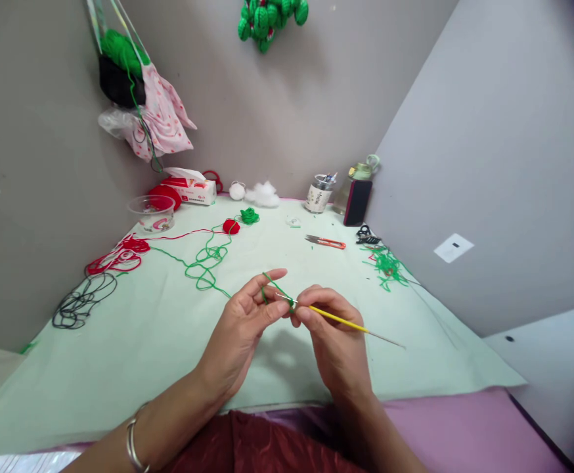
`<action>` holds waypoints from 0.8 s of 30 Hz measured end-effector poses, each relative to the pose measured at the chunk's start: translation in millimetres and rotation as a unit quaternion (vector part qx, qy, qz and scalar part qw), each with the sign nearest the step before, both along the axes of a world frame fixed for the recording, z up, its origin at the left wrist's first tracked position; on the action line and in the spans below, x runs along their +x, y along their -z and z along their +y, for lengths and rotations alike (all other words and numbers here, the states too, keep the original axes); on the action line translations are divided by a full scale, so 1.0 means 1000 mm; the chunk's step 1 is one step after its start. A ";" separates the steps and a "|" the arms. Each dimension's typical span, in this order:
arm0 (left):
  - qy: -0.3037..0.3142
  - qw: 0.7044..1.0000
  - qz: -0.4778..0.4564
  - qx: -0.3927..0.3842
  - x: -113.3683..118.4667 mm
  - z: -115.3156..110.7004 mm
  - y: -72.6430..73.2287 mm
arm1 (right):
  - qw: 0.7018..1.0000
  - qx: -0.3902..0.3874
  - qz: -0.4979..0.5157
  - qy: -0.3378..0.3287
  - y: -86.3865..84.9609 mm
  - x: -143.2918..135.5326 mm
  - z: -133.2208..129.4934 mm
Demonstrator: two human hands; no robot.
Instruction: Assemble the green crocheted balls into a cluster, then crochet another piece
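My left hand [240, 328] pinches a small green crochet piece [291, 304] between thumb and fingers. Green yarn [278, 287] runs from the piece up over the raised index finger, and a loose strand trails back across the table. In my right hand [339, 335] is a crochet hook [339, 318] with a yellow grip, held like a pen. Its thin metal tip points left and meets the green piece, while its bare rear end sticks out to the right. Fingers of both hands nearly touch around the work, and they partly hide it.
Tangled green yarn [207, 266], a red ball [230, 226] and orange thread snips [326, 242] lie beyond my hands. Red yarn [119, 255] and black cord [84, 302] are left. Green scraps [388, 266], a phone [358, 202] and a pen tin [319, 195] stand or lie right.
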State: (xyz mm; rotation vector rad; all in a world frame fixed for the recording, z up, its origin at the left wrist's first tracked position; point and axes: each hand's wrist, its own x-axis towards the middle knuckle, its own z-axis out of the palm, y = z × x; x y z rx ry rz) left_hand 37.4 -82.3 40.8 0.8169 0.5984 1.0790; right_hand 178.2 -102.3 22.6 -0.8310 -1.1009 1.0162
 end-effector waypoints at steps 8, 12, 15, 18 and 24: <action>-0.020 0.998 0.053 0.026 -0.005 -0.001 -0.002 | 0.994 0.075 -0.069 0.042 -0.003 0.001 -0.002; -0.020 0.997 0.068 0.037 -0.005 -0.001 -0.002 | 0.990 0.102 -0.079 0.063 -0.002 0.002 0.001; -0.012 0.997 0.065 0.038 -0.005 -0.002 -0.002 | 0.988 0.098 -0.106 0.052 -0.004 0.002 0.000; -0.007 0.997 0.064 0.040 -0.004 -0.002 -0.001 | 0.983 0.105 -0.137 0.068 -0.007 0.002 -0.001; -0.014 0.997 0.061 0.051 -0.006 -0.001 0.002 | 0.982 0.121 -0.134 0.058 -0.009 0.000 -0.003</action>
